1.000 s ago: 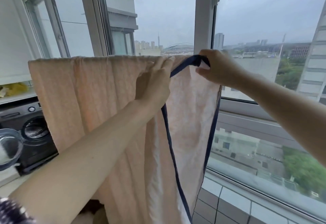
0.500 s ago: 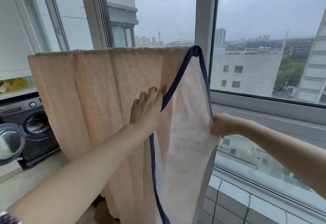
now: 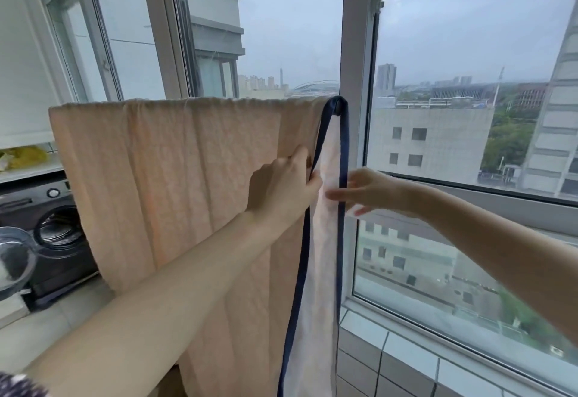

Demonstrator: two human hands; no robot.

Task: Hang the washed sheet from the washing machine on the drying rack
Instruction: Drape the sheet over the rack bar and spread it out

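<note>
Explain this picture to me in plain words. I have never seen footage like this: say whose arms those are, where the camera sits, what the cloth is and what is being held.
There is no machine at work here. A person wears a wide-angle camera on the head, so you look forward and down along their own two bare arms.

A peach sheet with a dark blue edge band hangs over a bar of the drying rack; only the bar's dark end shows. The left hand grips the sheet near the blue band, fingers curled into the cloth. The right hand reaches in from the other side with fingers stretched out along the white underside; it is blurred, so a pinch cannot be ruled out.

At the left stands a dark washing machine with its round door swung open. Behind the sheet are large windows looking out over a city.
</note>
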